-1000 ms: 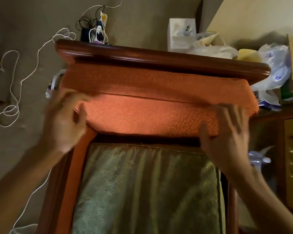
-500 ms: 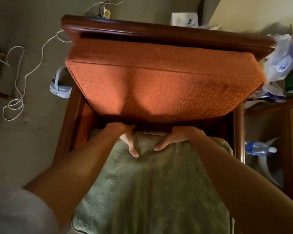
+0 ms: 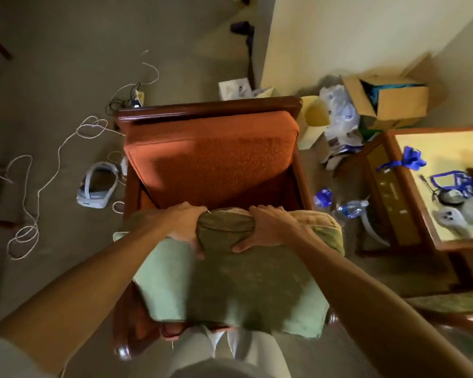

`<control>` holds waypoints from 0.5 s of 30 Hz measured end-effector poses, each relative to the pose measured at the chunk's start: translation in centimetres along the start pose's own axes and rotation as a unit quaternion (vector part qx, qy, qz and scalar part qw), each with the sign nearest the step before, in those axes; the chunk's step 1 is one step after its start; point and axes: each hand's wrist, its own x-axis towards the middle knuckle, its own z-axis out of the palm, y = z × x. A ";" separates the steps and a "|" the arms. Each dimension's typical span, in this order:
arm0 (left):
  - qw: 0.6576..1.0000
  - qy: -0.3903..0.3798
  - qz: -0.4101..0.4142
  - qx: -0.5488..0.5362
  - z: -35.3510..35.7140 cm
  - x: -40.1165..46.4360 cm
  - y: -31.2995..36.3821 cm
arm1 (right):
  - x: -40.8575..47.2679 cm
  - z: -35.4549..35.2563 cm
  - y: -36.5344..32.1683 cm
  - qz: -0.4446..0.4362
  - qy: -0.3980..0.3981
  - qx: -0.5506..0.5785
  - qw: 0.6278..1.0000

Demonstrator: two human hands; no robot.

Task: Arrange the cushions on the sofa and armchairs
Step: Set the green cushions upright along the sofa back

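Side table [image 3: 402, 186] close beside armchair [image 3: 202, 109]

- Green cushion [image 3: 230, 290]: a large square seat pad in pale green patterned fabric. It is tilted, with its far edge raised off the armchair [image 3: 208, 109] seat and bunched into a fold at the middle, and its near edge hanging past the seat's front edge.
- Orange cushion [image 3: 213, 162]: a thick rectangular pad in rust-orange textured fabric with a seam along the top. It leans upright against the armchair's dark wooden back rail, spanning the gap between both armrests.
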 end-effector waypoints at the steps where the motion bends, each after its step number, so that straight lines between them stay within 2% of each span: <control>1: 0.999 0.026 0.015 0.010 0.3 -2.0 0.8 | -2.4 0.2 -0.5 -0.004 0.019 -0.010 1.000; 4: 0.989 0.094 0.066 0.098 1.9 -7.1 3.8 | -9.8 1.4 -1.8 -0.011 0.086 -0.048 0.995; 6: 0.967 0.145 0.106 0.182 2.8 -9.5 6.3 | -14.5 3.2 -2.0 -0.003 0.142 -0.058 0.988; 10: 0.946 0.154 0.147 0.243 1.6 -13.3 12.0 | -23.1 5.6 -0.4 0.004 0.293 -0.017 0.956; 13: 0.918 0.142 0.199 0.312 1.3 -17.0 18.1 | -31.3 4.9 4.0 0.103 0.460 0.056 0.880; 15: 0.898 0.128 0.221 0.358 1.7 -19.4 22.1 | -36.7 4.5 6.1 0.144 0.510 0.131 0.838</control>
